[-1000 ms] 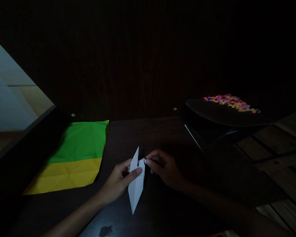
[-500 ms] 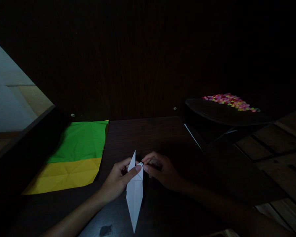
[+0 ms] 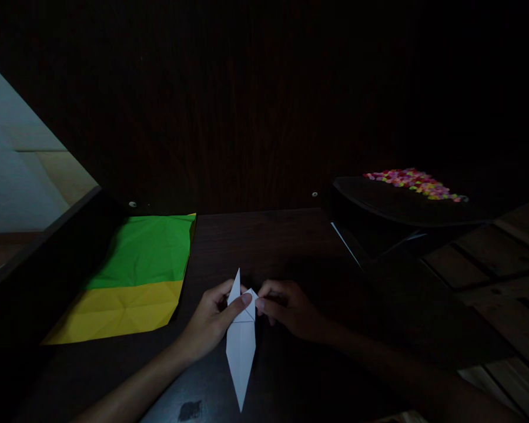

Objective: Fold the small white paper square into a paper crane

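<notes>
A white folded paper piece (image 3: 240,352), long and pointed at both ends, lies on the dark wooden table (image 3: 282,247) in front of me. My left hand (image 3: 211,320) grips its upper part from the left, thumb pressed across the fold. My right hand (image 3: 288,308) pinches a small folded flap at the paper's upper right edge. The two hands almost meet at the fold.
A green sheet (image 3: 147,252) overlaps a yellow sheet (image 3: 114,311) at the left of the table. A dark tray (image 3: 392,205) with several small colourful pieces (image 3: 412,182) stands at the right. A dark wooden panel rises behind. Lighting is very dim.
The paper has swung from tilted to nearly straight, and its lower tip points toward me. The right flap has been folded down against the body. My hands stayed in place.
</notes>
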`<state>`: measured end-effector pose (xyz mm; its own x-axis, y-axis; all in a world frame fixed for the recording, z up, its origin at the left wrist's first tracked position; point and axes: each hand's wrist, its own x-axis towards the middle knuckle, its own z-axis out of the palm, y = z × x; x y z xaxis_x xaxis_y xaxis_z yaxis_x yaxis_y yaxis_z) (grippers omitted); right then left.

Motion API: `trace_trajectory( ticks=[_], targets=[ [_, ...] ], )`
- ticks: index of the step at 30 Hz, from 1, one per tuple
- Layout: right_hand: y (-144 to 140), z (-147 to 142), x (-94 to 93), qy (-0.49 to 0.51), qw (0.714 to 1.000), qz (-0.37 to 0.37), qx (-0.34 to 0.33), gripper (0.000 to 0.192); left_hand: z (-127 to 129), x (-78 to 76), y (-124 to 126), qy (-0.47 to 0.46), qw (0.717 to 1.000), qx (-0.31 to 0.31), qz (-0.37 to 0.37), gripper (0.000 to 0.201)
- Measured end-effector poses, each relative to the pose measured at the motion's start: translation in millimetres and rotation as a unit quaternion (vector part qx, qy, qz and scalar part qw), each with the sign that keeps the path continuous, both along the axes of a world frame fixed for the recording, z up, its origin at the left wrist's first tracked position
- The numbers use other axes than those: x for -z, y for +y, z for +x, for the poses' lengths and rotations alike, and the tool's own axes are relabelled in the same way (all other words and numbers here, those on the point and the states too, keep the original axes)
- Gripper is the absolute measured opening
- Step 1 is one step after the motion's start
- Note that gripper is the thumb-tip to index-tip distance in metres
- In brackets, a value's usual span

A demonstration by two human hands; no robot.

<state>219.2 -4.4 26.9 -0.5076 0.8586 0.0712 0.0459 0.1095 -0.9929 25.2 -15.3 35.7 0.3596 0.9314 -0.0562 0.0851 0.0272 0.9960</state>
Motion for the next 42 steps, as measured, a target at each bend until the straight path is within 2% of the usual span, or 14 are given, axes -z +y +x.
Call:
trace_trajectory(
  ticks=[10, 18, 21, 27, 31, 38, 42],
  targets=[
    [-0.8, -1.6, 2.5, 0.007, 1.0, -0.009, -0.002, 0.027, 0.8, -1.0, -1.0, 0.02, 1.0, -0.002, 0.015, 0.024],
    [-1.6, -0.9, -0.9, -0.013, 0.999, -0.009, -0.045, 0.026, 0.4, -2.2, 1.6, 0.033, 0.999, 0.005, 0.018, 0.025],
    [-1.6, -1.6, 1.5, -0.024, 0.999, -0.007, -0.041, 0.024, 0.0, -2.2, 1.0, 0.031, 0.999, 0.007, 0.015, 0.026],
    [-1.0, -1.6, -0.3, -0.034, 0.999, 0.004, -0.021, 0.026, -1.0, -3.6, 1.5, 0.04, 0.998, -0.044, 0.032, 0.028],
    [-1.0, -1.2, -2.4, -0.03, 0.999, 0.003, -0.014, 0.027, -0.6, -5.1, 0.8, 0.033, 0.997, -0.055, 0.036, 0.029],
    [-1.4, 2.7, 2.1, -0.012, 1.0, 0.01, -0.001, 0.011, -1.4, -5.3, 2.1, 0.014, 0.995, -0.096, 0.019, 0.032],
    [-0.1, 2.6, 5.6, -0.001, 1.0, 0.0, 0.012, 0.012, -2.2, -4.9, 2.8, 0.014, 0.995, -0.095, 0.025, 0.031]
  ],
)
